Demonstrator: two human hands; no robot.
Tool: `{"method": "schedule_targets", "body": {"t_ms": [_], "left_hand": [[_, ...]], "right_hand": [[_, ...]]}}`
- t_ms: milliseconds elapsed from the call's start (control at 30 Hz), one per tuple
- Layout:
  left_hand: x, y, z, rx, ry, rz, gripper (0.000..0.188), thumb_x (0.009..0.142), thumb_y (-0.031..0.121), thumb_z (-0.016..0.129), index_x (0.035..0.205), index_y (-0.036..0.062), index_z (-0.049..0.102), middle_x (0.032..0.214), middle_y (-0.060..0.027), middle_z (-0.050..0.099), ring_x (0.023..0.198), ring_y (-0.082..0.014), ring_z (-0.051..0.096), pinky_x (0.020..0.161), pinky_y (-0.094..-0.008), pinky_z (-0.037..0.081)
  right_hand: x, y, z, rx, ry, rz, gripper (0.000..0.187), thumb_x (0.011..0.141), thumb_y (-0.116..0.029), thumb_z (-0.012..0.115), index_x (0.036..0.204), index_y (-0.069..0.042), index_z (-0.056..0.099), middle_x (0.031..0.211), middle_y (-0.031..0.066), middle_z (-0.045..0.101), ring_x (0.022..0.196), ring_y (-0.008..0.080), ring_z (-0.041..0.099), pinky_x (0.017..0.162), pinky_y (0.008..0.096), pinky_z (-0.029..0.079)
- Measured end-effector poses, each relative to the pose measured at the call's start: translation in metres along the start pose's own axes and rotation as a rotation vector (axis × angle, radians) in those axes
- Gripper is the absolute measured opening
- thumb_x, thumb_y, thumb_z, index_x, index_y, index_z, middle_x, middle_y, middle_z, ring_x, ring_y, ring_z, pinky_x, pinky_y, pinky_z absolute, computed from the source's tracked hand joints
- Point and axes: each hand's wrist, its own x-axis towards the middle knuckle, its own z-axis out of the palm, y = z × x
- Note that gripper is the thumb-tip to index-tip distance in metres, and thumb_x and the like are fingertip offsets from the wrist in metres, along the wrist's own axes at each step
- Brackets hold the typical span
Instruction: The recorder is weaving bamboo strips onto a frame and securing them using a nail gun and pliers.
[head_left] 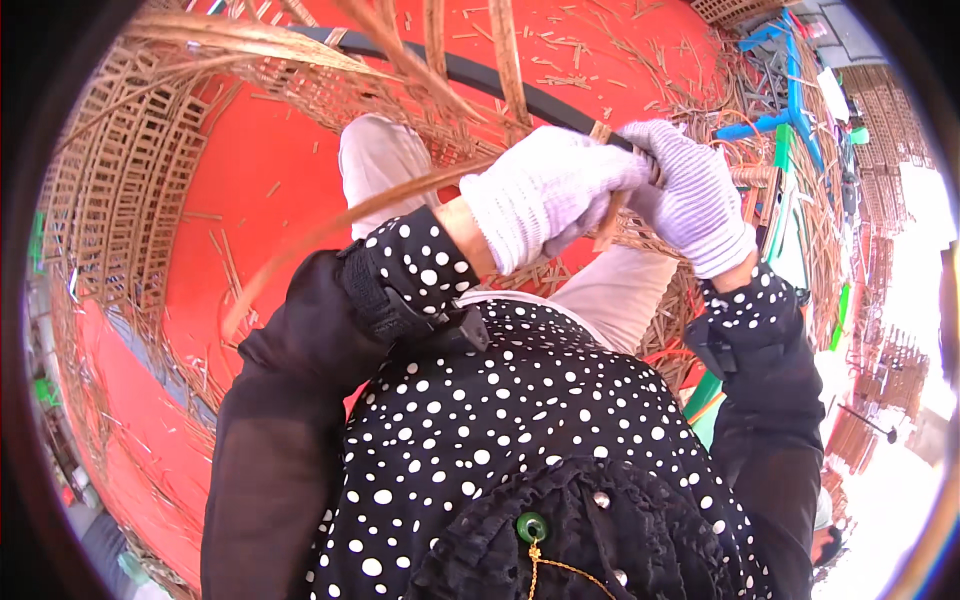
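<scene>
While the pale-gloved left hand (555, 190) and pale-gloved right hand (692, 195) met at one o'clock, the right was curled tightly around the smooth, dark, curved rim (470, 72); what the left's tucked fingers gripped was hidden and impossible to tell. The rim's long axis arced from eleven o'clock down to the hands. A flat, streaky brown strip (400, 190) bowed from beside them toward nine o'clock. Brown open lattice weaving (135, 180) stood at ten o'clock.

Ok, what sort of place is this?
Probably a basket-weaving workshop: brown openwork woven pieces at left, and loose brown strips scattered over a red floor.
</scene>
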Motion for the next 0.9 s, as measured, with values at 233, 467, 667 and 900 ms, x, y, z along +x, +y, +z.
{"method": "schedule_targets", "body": {"t_ms": [233,467,667,900], "left_hand": [[-0.001,0.046,-0.039,0.221,-0.069,0.737,0.024,0.08,0.023,0.059,0.09,0.0016,0.059,0.066,-0.0043,0.058,0.056,-0.0087,0.054,0.052,-0.0228,0.044],[0.029,0.031,-0.027,1.145,-0.13,0.878,0.027,0.069,0.014,0.071,0.094,0.0064,0.062,0.085,-0.0047,0.061,0.079,-0.0157,0.059,0.072,-0.0266,0.046],[0.048,0.043,-0.026,0.969,-0.107,0.604,0.017,0.073,0.019,0.07,0.077,0.0036,0.064,0.061,-0.0005,0.056,0.058,-0.0065,0.049,0.056,-0.0247,0.041],[0.07,0.064,-0.031,0.961,-0.024,0.577,0.021,0.074,0.023,0.069,0.069,0.0037,0.063,0.057,0.0022,0.053,0.055,-0.0052,0.046,0.052,-0.0231,0.038]], "right_hand": [[0.0,-0.011,0.001,0.084,0.068,0.187,0.022,0.072,-0.027,0.068,0.082,-0.009,0.06,0.065,0.0098,0.06,0.058,0.0271,0.06,0.052,0.0336,0.047],[0.002,-0.008,-0.009,-0.003,0.001,0.28,0.032,0.074,-0.035,0.065,0.087,-0.007,0.059,0.07,0.0113,0.062,0.067,0.0298,0.061,0.06,0.0373,0.048],[-0.038,0.007,-0.008,-0.328,0.21,0.192,0.044,0.071,-0.049,0.063,0.084,-0.008,0.057,0.06,0.0093,0.057,0.059,0.0294,0.058,0.056,0.0371,0.045],[-0.026,0.024,-0.025,-0.425,0.168,0.148,0.043,0.072,-0.051,0.06,0.067,-0.009,0.057,0.057,0.0072,0.055,0.056,0.0268,0.058,0.053,0.0369,0.043]]}}
